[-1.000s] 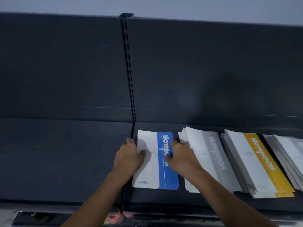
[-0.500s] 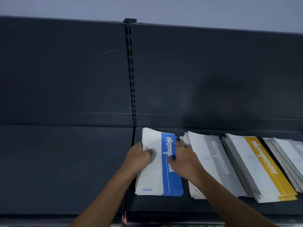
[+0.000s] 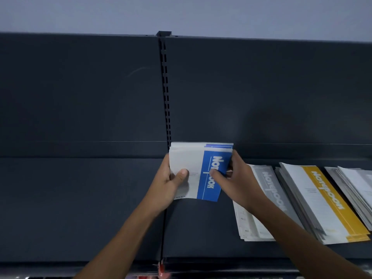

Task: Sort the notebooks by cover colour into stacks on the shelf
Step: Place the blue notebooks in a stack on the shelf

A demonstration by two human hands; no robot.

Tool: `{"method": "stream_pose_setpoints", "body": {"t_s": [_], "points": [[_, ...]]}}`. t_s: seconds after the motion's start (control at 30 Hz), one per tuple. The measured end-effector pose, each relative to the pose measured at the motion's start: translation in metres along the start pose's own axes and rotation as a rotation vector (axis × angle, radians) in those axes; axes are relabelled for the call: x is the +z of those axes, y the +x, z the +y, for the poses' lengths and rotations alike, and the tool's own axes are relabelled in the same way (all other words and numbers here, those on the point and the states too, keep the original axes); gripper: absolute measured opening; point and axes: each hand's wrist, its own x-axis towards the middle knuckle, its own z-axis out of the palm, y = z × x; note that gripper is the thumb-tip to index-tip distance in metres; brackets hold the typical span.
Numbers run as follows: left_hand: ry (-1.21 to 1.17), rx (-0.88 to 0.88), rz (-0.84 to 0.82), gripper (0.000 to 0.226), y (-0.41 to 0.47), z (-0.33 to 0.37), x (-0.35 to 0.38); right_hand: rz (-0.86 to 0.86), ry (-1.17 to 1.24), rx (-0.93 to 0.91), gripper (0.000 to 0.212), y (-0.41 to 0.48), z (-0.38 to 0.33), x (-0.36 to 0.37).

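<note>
Both hands, left hand (image 3: 168, 181) and right hand (image 3: 235, 178), grip the blue notebooks (image 3: 201, 172) between them, long edges running away from the person, shelf (image 3: 201, 228) bare underneath

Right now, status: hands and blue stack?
Left hand, right hand grip blue stack, tilted up off shelf. Grey stack beside, apart. Nothing blocking.
</note>
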Motion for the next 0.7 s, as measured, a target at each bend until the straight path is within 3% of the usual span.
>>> {"method": "stream_pose_setpoints", "body": {"t_s": [0.17, 0.3, 0.43, 0.6, 0.7], "points": [[0.115, -0.029, -0.027, 0.041, -0.01, 0.003, -0.003, -0.033, 0.029, 0.001, 0.043, -0.009, 0.007, 0.006], [0.453, 0.042, -0.048, 0.046, -0.006, 0.0, -0.007, -0.041, 0.031, -0.017, 0.046, -0.012, 0.007, 0.01], [0.643, -0.059, -0.026, 0.035, -0.005, -0.006, -0.009, -0.066, 0.001, 0.009, 0.041, -0.015, 0.011, 0.015], [0.663, -0.107, 0.053, 0.009, -0.002, -0.001, -0.009, 0.012, -0.132, 0.011, 0.028, -0.002, 0.008, 0.007], [0.623, -0.243, 0.07, 0.013, 0.002, 0.0, -0.01, 0.085, -0.198, 0.083, 0.019, 0.004, 0.005, 0.006]]}}
